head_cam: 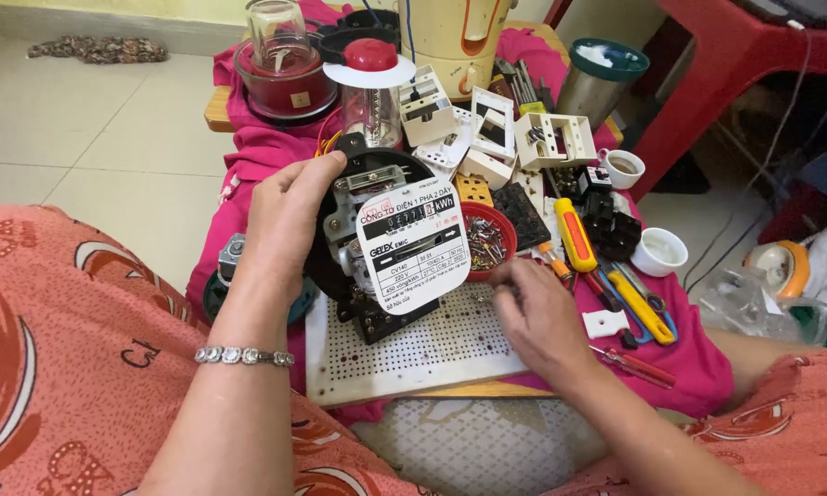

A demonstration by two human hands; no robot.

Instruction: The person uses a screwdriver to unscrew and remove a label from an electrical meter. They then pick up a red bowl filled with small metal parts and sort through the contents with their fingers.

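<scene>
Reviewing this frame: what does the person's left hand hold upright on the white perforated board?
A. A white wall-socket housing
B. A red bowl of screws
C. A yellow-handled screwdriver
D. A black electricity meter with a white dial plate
D: the left hand grips the side of the black electricity meter, which stands on the perforated board; the right hand rests lower, near the red bowl of screws.

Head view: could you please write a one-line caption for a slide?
Left hand tilts an opened electricity meter on a perforated board; right hand reaches beside a red screw bowl.
</scene>
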